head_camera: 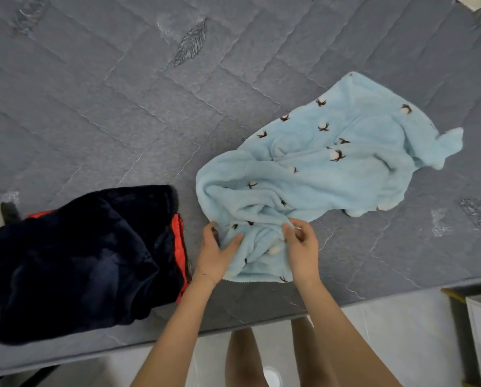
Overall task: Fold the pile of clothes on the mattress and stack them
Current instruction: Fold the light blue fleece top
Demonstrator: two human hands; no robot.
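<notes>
Mattress (pixel 116 115): grey, quilted, spans 9 to 3 o'clock; near edge runs across 6 o'clock.
Blue fleece garment (pixel 325 169): crumpled, unfolded, extends from centre toward 3 o'clock.
Left hand (pixel 215 256): grips the garment's near end, thumb on top.
Right hand (pixel 303 248): fingers curled, pinching a fold just beside the left hand.
Navy garment (pixel 77 263): 8 o'clock, lying on red garment (pixel 177 236).

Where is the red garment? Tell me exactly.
Head view, lower left: the red garment lies under the dark navy garment near the front edge of the mattress, its exposed strip just left of the left hand.
</notes>
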